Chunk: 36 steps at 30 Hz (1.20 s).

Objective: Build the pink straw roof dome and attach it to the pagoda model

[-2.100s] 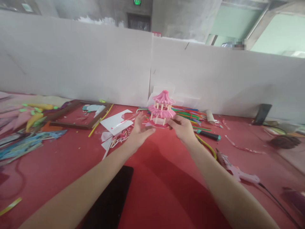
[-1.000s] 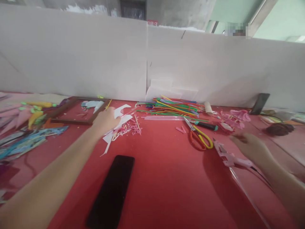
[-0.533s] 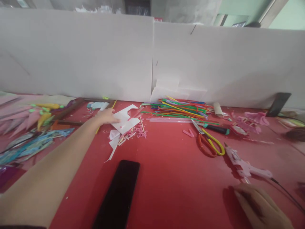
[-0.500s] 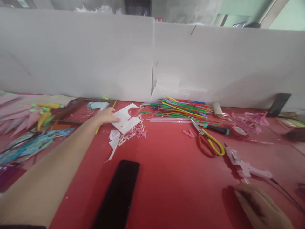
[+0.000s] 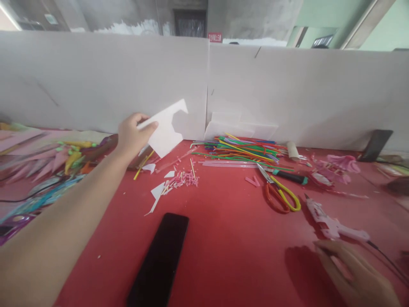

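My left hand [image 5: 136, 131] grips a white sheet of card or foam board [image 5: 166, 128] by its left edge, thumb in front. The sheet is raised above the table before the white partition, with a notch cut in its right side. My right hand [image 5: 354, 270] hovers low at the lower right, fingers curled toward the thumb; a small pale pink bit shows between them, too unclear to name. A pink glue gun [image 5: 335, 228] lies just beyond that hand. Beneath the sheet are white scraps [image 5: 157, 190] and a heap of small pink pieces [image 5: 185, 178].
A black phone [image 5: 161, 260] lies at front centre on the red table [image 5: 230, 238]. Scissors [image 5: 279, 194] with red and yellow handles rest near a black-handled tool [image 5: 290, 176]. Coloured pipe cleaners [image 5: 246, 149] lie along the white partition [image 5: 96, 81]. Pink cones [image 5: 41, 157] are at left.
My left hand has lifted the white sheet up off the table, baring the scraps below. My right hand stays near the glue gun, its fingers slightly shifted. The view has tilted up a little.
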### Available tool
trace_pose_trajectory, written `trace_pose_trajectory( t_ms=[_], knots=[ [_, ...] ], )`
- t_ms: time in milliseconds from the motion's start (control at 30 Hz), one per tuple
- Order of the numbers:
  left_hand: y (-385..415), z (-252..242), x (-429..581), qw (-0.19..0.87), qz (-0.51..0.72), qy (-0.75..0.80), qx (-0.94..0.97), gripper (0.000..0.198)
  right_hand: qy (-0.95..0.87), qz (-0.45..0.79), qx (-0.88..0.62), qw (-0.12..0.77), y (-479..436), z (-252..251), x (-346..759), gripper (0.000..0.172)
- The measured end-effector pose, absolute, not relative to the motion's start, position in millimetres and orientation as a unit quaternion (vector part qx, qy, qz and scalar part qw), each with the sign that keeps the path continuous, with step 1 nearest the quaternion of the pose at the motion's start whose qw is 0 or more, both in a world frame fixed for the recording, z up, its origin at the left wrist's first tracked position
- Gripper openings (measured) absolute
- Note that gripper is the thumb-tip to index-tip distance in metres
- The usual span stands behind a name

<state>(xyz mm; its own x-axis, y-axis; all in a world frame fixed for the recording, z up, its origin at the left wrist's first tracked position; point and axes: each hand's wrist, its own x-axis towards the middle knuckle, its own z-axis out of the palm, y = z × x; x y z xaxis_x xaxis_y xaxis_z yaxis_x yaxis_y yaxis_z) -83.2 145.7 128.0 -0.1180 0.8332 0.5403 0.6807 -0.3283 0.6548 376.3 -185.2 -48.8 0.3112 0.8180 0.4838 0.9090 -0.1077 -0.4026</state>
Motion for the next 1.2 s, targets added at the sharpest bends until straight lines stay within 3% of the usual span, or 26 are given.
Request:
trace_pose_trajectory(
  t_ms=[167,233,333,400,567,700,933,1067,1133,1200],
  knots=[
    [119,107,-44,0.179,0.502,0.534,0.656,0.043,-0.604,0.053,-0.699,0.380,-137,-4,315,0.025],
    [98,90,-24,0.328,0.491,0.491,0.640,0.043,-0.575,0.149,-0.684,0.422,-110,12,291,0.029],
    [61,63,2,0.401,0.446,0.474,0.644,0.043,-0.524,0.280,-0.619,0.514,-72,21,262,0.042],
    [38,47,11,0.420,0.416,0.476,0.651,0.043,-0.545,0.340,-0.593,0.485,-54,17,247,0.046],
    [10,17,7,0.401,0.350,0.480,0.697,0.044,-0.606,0.301,-0.615,0.405,-45,-3,237,0.031],
    [6,8,-1,0.376,0.275,0.472,0.749,0.027,-0.601,0.173,-0.670,0.401,-53,-7,270,0.030],
    [-11,10,17,0.261,0.235,0.447,0.823,0.033,-0.576,-0.009,-0.765,0.286,-16,3,379,0.022],
    [-22,14,21,0.142,0.134,0.384,0.902,0.059,-0.629,-0.009,-0.759,0.168,25,12,420,0.017],
    [-25,15,19,0.137,0.081,0.331,0.930,0.075,-0.660,0.004,-0.742,0.117,41,12,428,0.021],
    [-26,14,16,0.149,0.057,0.295,0.942,0.078,-0.683,0.000,-0.726,0.081,52,11,430,0.029]
  ],
)
